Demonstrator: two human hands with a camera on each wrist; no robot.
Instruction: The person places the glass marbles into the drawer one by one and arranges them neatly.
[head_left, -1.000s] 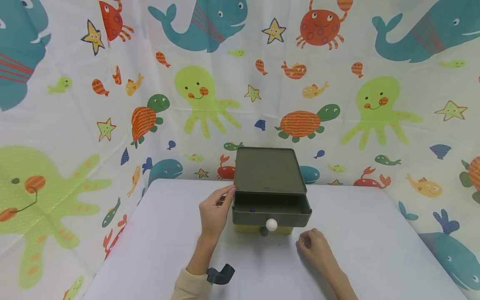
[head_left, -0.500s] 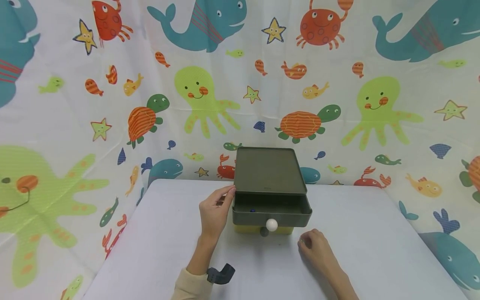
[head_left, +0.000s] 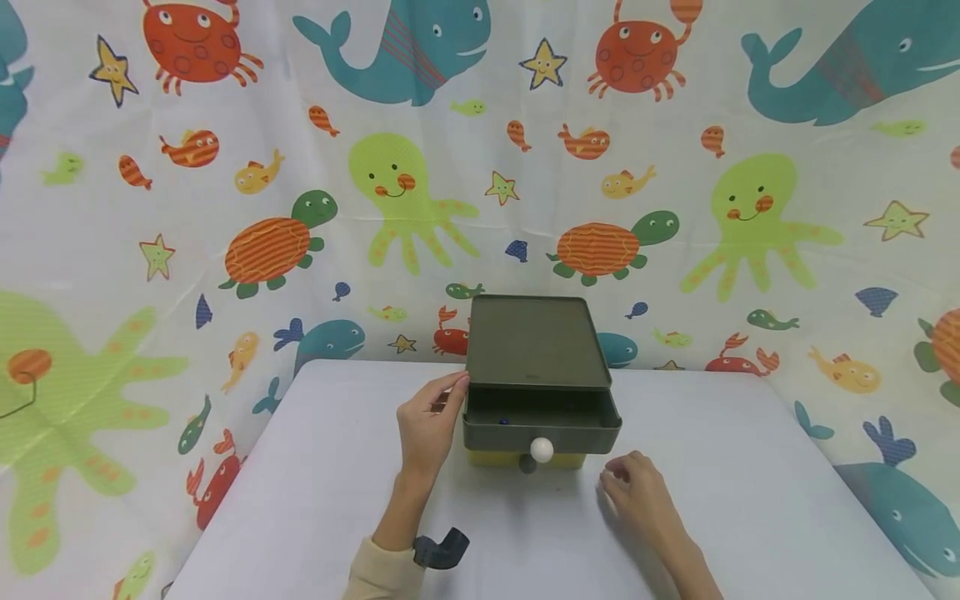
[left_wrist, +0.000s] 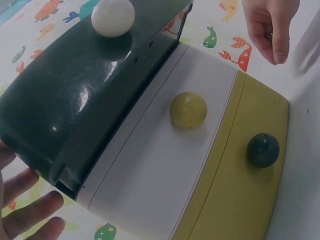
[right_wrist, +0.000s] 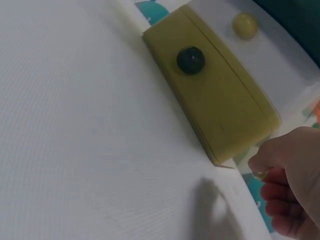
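Fingers of the right hand [head_left: 637, 493] were loosely curled around nothing, resting on the counter [head_left: 750, 500] just in front of the drawer unit [head_left: 536, 367]. Beside it, the left hand [head_left: 426, 421] lay relaxed against the unit's left side, touching it. The green top drawer [head_left: 542, 417] stood pulled out — its white knob [head_left: 542, 450] facing forward — above a white drawer [left_wrist: 165, 165] and a yellow drawer [right_wrist: 215, 100]. No writing could be read anywhere. Behind hung a sea-creature curtain [head_left: 225, 167].
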